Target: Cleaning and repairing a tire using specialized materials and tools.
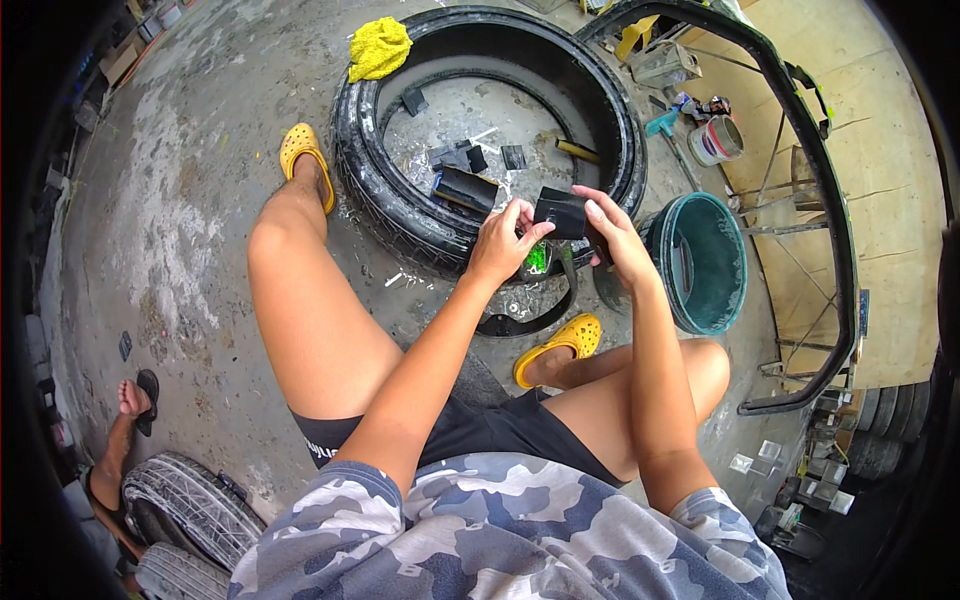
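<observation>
My left hand (pixel 505 240) and my right hand (pixel 620 240) grip a small black rectangular sheet (pixel 560 210) between them, left fingers pinched at its left edge, right fingers along its right side. A bright green item (pixel 536 258) and a black curved part (pixel 530 318) lie below my hands. In front is a big tire (pixel 360 170) on its side, with a black piece (pixel 465 186) with a tan edge, smaller dark squares (pixel 513 157) and a dark tube (pixel 576 149) in it. A yellow cloth (pixel 378 48) rests on the tire's rim.
A teal bucket (pixel 735 265) stands right of my hands, with a white pail (pixel 717 140) and long-handled scraper (pixel 675 150) beyond. A large black frame (pixel 838 260) leans by plywood (pixel 890 200). Another person's leg (pixel 118 435) and stacked tires (pixel 192 505) are at lower left.
</observation>
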The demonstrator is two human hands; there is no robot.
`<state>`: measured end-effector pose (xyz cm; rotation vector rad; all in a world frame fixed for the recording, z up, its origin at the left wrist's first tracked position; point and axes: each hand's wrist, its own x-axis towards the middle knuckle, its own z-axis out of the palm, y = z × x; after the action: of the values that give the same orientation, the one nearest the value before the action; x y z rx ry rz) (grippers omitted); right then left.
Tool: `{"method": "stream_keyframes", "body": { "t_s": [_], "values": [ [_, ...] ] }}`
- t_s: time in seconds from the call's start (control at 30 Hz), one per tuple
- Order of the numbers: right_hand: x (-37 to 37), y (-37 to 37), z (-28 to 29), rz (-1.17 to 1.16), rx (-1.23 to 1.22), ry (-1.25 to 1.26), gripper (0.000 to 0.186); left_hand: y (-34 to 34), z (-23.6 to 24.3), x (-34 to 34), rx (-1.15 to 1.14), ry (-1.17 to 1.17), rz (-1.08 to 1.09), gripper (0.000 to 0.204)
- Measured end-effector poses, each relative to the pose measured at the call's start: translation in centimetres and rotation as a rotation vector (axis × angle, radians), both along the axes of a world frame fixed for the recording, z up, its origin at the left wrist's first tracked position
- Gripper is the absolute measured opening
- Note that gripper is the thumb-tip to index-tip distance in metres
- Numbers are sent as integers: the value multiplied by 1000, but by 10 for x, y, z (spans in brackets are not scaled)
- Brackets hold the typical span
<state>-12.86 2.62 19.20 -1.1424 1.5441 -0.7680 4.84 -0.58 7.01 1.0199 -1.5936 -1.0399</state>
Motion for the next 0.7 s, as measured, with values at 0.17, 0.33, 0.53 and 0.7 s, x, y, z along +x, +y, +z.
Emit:
{"method": "stream_keyframes", "body": {
  "t_s": [0.17,0.33,0.53,0.7],
  "values": [
    [-6,-6,-6,-6,14,-6,50,-3,-7,0,-13,-93,-18,35],
    [0,-13,-34,-71,-4,-307,49,-6,-17,-1,96,-1,-62,32],
    [4,-26,-60,-10,-176,-455,54,-8,-19,0,117,97,-42,45],
    [20,-27,-67,-16,-236,-544,49,-7,-9,0,185,11,31,51]
  ]
}}
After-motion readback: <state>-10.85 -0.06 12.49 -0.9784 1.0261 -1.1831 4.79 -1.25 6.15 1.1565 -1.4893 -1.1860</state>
